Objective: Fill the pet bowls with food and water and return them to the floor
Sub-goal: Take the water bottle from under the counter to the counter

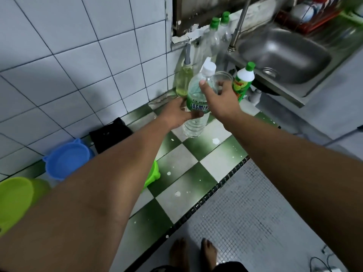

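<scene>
A clear plastic water bottle with a green label and a white cap is tilted above the checkered counter. My left hand grips its middle from the left. My right hand reaches past the bottle's neck, fingers spread, close to a clear glass jar; no firm grip shows. A blue pet bowl stands against the wall at left. A green pet bowl pokes out from under my left forearm. Another lime-green bowl sits at the far left edge.
A steel sink with a tap lies at the upper right. Green-capped bottles, a yellowish soap bottle and a black cloth line the tiled wall. A dish rack stands behind the sink. My bare feet stand on the mosaic floor.
</scene>
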A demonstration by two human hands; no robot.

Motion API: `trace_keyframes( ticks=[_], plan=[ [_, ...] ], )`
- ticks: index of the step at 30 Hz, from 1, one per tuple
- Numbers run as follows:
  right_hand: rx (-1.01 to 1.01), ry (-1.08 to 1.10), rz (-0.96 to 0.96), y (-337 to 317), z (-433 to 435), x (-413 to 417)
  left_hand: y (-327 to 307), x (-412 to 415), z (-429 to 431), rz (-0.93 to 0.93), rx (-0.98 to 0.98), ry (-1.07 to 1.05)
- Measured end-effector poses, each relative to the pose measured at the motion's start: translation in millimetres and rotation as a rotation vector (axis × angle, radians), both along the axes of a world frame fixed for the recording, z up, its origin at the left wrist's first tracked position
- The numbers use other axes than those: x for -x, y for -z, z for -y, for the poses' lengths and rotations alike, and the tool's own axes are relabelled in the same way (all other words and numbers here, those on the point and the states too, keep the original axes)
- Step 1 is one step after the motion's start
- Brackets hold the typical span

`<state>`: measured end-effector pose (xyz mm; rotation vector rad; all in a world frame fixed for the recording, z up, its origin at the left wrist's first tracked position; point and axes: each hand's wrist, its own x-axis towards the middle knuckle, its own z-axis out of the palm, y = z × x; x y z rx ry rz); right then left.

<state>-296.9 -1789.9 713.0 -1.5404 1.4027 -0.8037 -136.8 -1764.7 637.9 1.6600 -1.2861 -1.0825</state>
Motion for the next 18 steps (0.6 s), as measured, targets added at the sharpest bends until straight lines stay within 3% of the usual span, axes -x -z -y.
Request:
trace_keyframes(
  ticks=[7, 11, 18],
  plan=[
    [0.034, 0.048, 0.083, 18, -31, 14, -18, 8, -30, 0.128, 0.023, -0.092],
    [-0.117, 0.091, 0.093, 53, -69, 34, -17, 18, -85, 0.1, -0.012, -0.292],
    [-0.09, -0.296, -0.061, 78, -107, 41, 0, 37, -194, 0.109, -0.042, -0.565]
  ],
)
